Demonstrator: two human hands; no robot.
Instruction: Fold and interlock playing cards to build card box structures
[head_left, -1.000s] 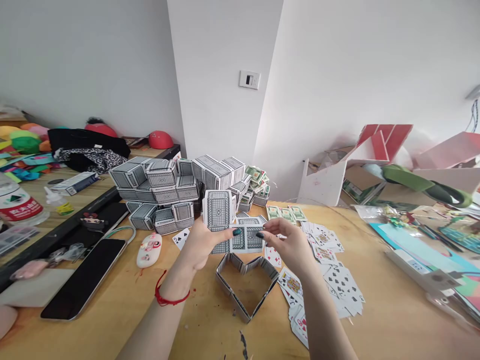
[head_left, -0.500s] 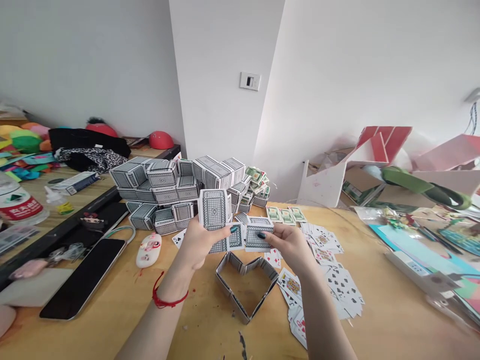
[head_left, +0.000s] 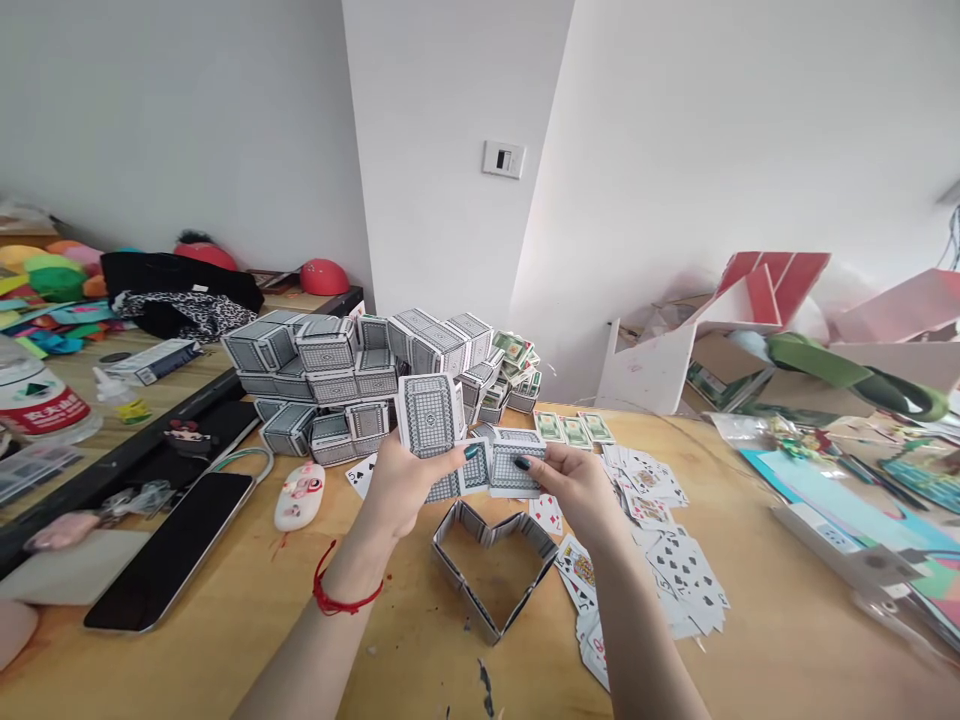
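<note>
My left hand is closed on playing cards with grey patterned backs; one stands upright and another lies sideways under the thumb. A sideways playing card, also back out, is pinched between the thumb and fingers of my right hand. The inner edges of the cards in both hands come close together; whether they touch I cannot tell. Below them on the table sits a heart-shaped frame made of folded cards. Behind my hands rises a stacked structure of card blocks.
Loose face-up cards are spread on the right, near my right forearm. A white mouse and a black phone lie to the left. A power strip is at far right, and opened boxes stand behind.
The view has shifted slightly. Both hands keep their cards in nearly the same place; the right-hand card has tilted a little and sits closer to the left-hand cards.
</note>
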